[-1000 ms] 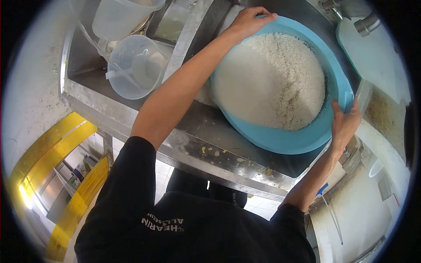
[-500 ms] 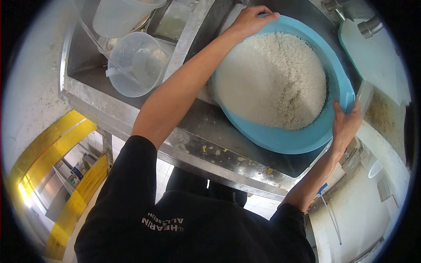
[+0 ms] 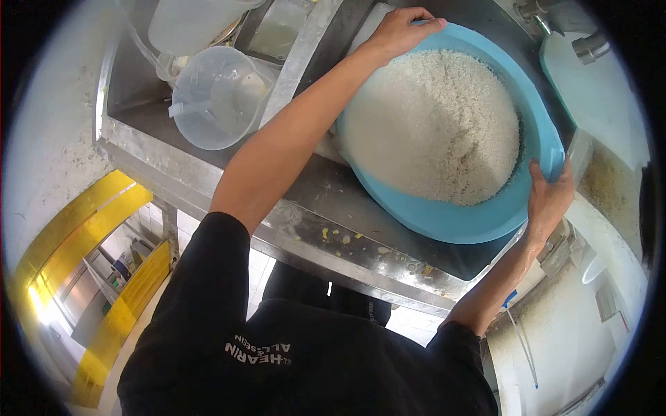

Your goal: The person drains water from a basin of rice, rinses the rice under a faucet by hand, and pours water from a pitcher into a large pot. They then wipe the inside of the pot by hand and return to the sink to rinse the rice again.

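Note:
A large blue basin is tilted over the metal sink, with wet white rice heaped toward its right side and cloudy water at its left. My left hand grips the far rim at the top, thumb over the edge and fingers partly hidden. At the right, my right hand holds the rim beside the basin's handle, its thumb on the inside. The basin's underside is hidden.
A clear plastic jug stands in the left sink compartment, below a whitish bucket. A metal divider separates the compartments. At the upper right are a metal tap and a pale board. The sink's front edge runs before my body.
The cloudy water's edge has shifted slightly over the rice. Both hands keep their hold on the basin, and the view has moved very little.

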